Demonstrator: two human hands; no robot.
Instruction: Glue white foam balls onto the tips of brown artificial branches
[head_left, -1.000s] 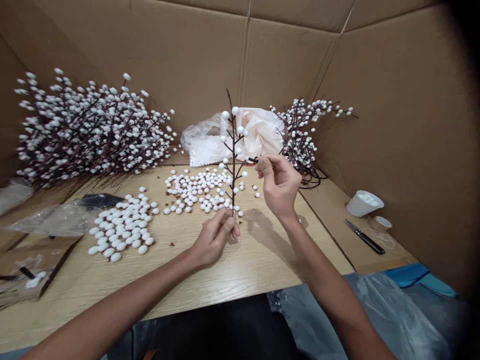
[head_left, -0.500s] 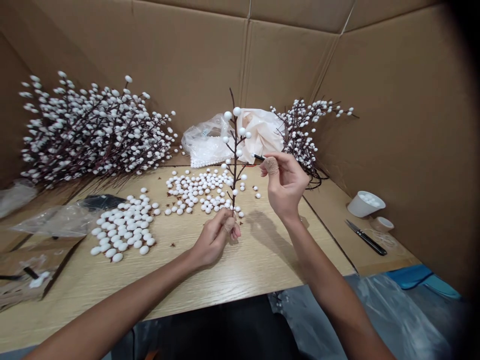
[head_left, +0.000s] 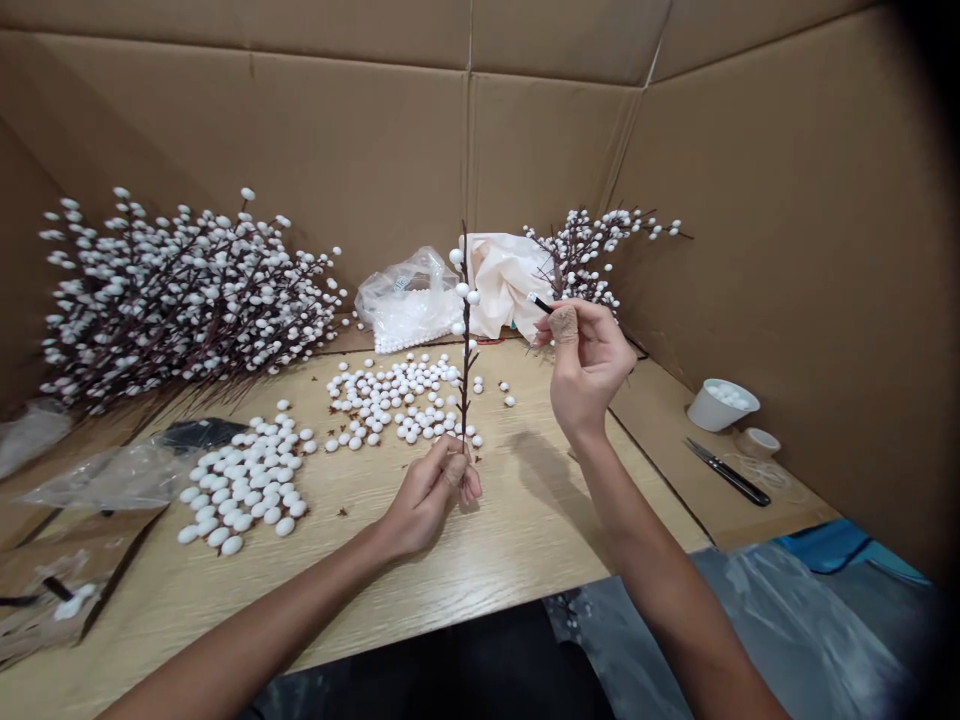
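My left hand [head_left: 424,495] is closed around the lower end of a dark brown artificial berry branch [head_left: 465,385]. The branch stands upright, with a few white berries on its upper part and bare short twigs lower down. To the right of it, my right hand [head_left: 592,375] pinches a thin black stick with a white tip [head_left: 539,303]. The tip points left towards the branch but is apart from it. Behind and left of my left hand, loose white berries [head_left: 390,393] are spread on the table, and a second heap of white berries [head_left: 251,470] lies nearer.
A big pile of berried branches [head_left: 180,300] lies at the back left, a smaller bunch [head_left: 585,255] at the back right. Between them are a clear bag [head_left: 409,300] and crumpled pale plastic [head_left: 502,280]. On the right lie a white cup [head_left: 716,405] and a knife [head_left: 727,472].
The branch has turned in my left hand, so different twigs and fewer berries face me. My right hand has drawn the black stick away to the right. The view has shifted slightly.
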